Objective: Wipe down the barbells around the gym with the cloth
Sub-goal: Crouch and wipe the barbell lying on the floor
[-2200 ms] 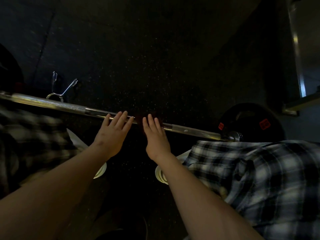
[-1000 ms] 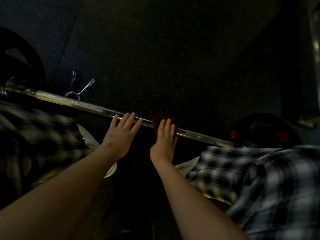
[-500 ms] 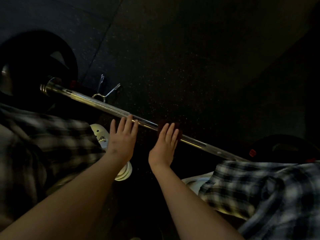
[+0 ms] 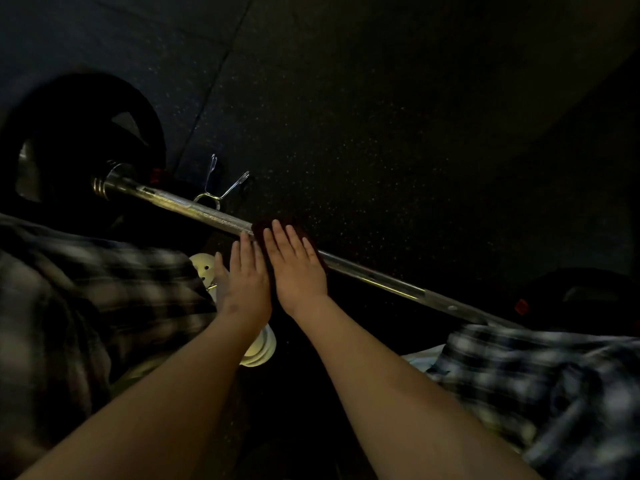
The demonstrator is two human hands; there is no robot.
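**Cloth on the bar, both hands flat — the wipe runs along the shaft**

From the head camera, looking down: the barbell (image 4: 363,271) lies on the dark speckled floor (image 4: 381,116), crossways in front of the person. Its long axis slants from the far left, where the end sleeve sits in a black weight plate (image 4: 86,133), down to the near right, where a second plate (image 4: 571,292) shows dimly behind a plaid-clad knee (image 4: 536,375).

The right hand (image 4: 298,268) lies palm down on the shaft, fingers straight and together, pressing a dark red cloth (image 4: 259,228) onto the metal rather than gripping it. The cloth peeks out past the fingertips and to their left; in this gloom I cannot tell how far it wraps round the bar.

The left hand (image 4: 246,275) sits just beside the right, on the side toward the left plate. It too is flat and released, holding nothing, with its fingertips at the near edge of the bar. Whether they truly bear on it is hard to say.

A wire spring collar (image 4: 218,192) lies on the floor just beyond the bar, between the hands and the left plate. A white perforated shoe (image 4: 204,271) shows beside the left hand.

As I judge it, the coming stroke has to follow that slanted axis. Bare shaft stretches both ways from the cloth — the longer visible run toward the right plate — and the left hand stands in the way of a leftward pass.
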